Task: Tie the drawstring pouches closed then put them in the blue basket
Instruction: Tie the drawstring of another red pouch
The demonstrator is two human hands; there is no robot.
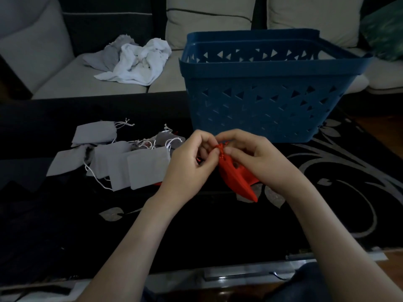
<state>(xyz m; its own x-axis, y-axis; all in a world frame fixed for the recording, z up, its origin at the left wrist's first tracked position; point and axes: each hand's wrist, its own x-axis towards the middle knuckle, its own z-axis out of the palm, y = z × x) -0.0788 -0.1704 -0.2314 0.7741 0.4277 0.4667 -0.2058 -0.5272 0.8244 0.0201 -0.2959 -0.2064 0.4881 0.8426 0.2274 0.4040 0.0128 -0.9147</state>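
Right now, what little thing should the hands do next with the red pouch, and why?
Probably pull the drawstring tight to finish the knot: the left hand and right hand both pinch it at the neck of the red pouch, which is not yet in the blue basket.

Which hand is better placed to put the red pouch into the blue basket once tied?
Probably the right hand: it holds the red pouch at its neck and lies before the blue basket, while the left hand is nearer the grey pouches.
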